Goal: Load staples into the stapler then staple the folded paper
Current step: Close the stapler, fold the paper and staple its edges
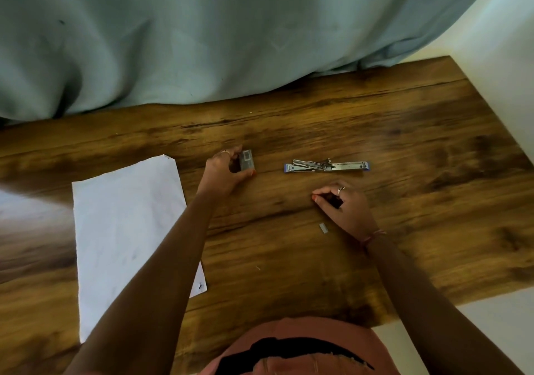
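The stapler point(327, 166) lay swung fully open and flat on the wooden worktop point(375, 132), its metal magazine and its base stretched out in one long line running left to right, with blue plastic showing at both ends. To its left, well apart from it, the left hand point(224, 172) was curled around a small grey staple box point(246, 160), thumb on the near side and fingers on the far side, the box resting on or just above the wood; which of the two could not be told. A ring showed on one finger of that hand. Nearer the person than the stapler, the right hand point(344, 204) rested on the worktop with thumb and forefinger pinched together at their tips and the other fingers loosely curled; whether anything sat in that pinch was too small to tell. A ring showed on that hand too, and a thin thread band circled its wrist. Just beside that wrist, on its left, a short strip of staples point(324, 228) lay loose on the wood. Farther left, the white folded paper point(121, 224) lay flat, partly covered by the left forearm, with a small dark mark near its near right corner. Behind the worktop hung a pale blue-green curtain point(173, 42), its hem meeting the far edge.
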`<state>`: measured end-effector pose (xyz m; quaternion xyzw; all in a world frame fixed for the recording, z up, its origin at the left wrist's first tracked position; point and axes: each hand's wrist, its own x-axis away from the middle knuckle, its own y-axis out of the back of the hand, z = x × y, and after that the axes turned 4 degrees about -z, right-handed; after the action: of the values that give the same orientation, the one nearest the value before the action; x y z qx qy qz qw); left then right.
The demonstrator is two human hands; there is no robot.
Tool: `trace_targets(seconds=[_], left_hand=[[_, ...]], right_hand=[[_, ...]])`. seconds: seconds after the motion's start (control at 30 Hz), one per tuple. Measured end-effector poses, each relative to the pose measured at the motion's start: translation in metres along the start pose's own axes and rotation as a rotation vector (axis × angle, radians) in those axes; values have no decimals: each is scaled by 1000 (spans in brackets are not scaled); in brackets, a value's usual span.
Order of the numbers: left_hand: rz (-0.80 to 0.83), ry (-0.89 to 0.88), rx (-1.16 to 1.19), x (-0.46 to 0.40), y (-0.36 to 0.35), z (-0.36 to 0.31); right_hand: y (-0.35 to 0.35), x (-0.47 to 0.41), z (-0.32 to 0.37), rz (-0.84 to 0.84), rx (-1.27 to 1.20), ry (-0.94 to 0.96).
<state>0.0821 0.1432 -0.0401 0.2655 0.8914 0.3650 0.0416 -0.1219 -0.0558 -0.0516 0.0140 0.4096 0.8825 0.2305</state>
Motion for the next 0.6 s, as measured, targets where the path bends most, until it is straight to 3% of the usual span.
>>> trace_targets(seconds=[0.27,0.43,0.6], left_hand=[[-26,-11,99,13,-8,3],[-175,-109,113,40,-28,-6],[-189,-251,138,65,-56,-25]], right_hand=[[1,0,1,-4,-13,9],[9,1,-2,74,-151,-103],[23,11,-10,235,-208,-173]])
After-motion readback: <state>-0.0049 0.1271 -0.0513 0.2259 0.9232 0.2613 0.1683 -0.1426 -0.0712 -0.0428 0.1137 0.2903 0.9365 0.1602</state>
